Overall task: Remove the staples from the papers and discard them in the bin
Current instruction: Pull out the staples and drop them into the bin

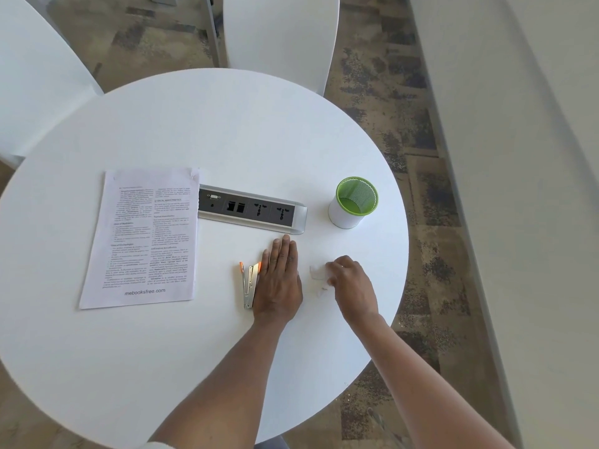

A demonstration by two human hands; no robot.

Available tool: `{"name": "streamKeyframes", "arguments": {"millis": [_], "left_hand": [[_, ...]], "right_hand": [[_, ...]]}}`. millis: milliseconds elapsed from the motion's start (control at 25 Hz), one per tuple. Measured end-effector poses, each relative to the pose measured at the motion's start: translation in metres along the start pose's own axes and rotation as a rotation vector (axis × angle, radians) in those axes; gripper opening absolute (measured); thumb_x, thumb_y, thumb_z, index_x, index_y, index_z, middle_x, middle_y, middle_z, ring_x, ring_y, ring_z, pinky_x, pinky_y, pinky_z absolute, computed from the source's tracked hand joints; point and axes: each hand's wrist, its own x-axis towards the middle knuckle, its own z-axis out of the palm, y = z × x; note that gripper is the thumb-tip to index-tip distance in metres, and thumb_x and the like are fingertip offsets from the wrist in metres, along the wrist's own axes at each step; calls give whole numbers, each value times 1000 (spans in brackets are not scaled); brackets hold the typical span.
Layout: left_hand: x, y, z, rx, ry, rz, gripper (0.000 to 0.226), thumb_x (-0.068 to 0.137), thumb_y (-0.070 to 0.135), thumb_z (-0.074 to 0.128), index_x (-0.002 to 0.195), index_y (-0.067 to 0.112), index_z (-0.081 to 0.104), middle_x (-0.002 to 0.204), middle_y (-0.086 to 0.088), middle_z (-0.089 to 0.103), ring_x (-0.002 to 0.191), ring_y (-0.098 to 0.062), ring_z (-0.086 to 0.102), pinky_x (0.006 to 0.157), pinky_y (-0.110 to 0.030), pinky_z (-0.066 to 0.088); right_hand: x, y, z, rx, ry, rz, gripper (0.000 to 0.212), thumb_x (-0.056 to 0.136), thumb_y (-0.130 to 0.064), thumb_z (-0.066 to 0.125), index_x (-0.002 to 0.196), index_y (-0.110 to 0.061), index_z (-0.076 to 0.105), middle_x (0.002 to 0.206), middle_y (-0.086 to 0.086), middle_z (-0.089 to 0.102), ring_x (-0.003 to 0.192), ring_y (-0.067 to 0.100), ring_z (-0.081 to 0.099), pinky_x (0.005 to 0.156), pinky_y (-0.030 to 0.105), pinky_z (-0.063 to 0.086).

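Observation:
A printed stack of papers (146, 238) lies flat on the left half of the round white table (210, 131). A silver stapler with orange tips (249, 284) lies just left of my left hand (279, 280), which rests flat on the table with fingers straight. My right hand (350, 281) is at the table's right side, fingers curled down onto a small white scrap of paper (318, 273); a tiny dark fleck, perhaps a staple (324, 289), lies beside it. The green-rimmed white mesh bin (354, 202) stands upright beyond my right hand.
A grey power and data socket strip (252, 209) is set in the table's middle, between the papers and the bin. White chairs (282, 37) stand behind and at the left. Patterned carpet and a white wall lie to the right.

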Motion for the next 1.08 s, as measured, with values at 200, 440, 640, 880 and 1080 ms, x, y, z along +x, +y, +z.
{"name": "streamKeyframes", "arguments": {"millis": [200,440,640,880,1080], "left_hand": [[0,-1,1,-14,1,-6,63,94,17,34,155,7,26,165,-10,22,153,-28,18,124,-45,15],[0,-1,0,-14,-5,-6,63,94,19,28,156,7,26,165,-10,21,153,-28,18,124,-45,17],[0,0,-1,-13,-8,-14,62,95,20,28,156,7,26,165,-10,22,153,-28,20,123,-45,18],[-1,0,-1,-16,3,-13,62,95,18,32,155,6,27,165,-10,23,152,-28,22,123,-45,19],[0,0,1,-8,12,-12,61,95,18,31,155,7,27,165,-10,23,152,-28,22,122,-45,19]], "right_hand": [[11,3,-6,106,26,37,13,83,3,60,75,-8,64,79,5,59,66,30,56,54,39,46],[24,1,-38,401,72,116,12,80,-2,69,75,-12,73,73,-4,69,68,15,64,63,33,52],[37,-4,-92,633,32,213,3,80,-11,77,80,-14,76,63,-11,72,58,2,63,51,11,42],[94,0,-135,471,259,168,0,80,-13,75,80,-13,75,67,0,68,59,9,57,54,13,43],[131,5,-130,207,152,101,11,79,-1,66,80,-9,74,78,9,72,77,28,66,67,36,55]]}}
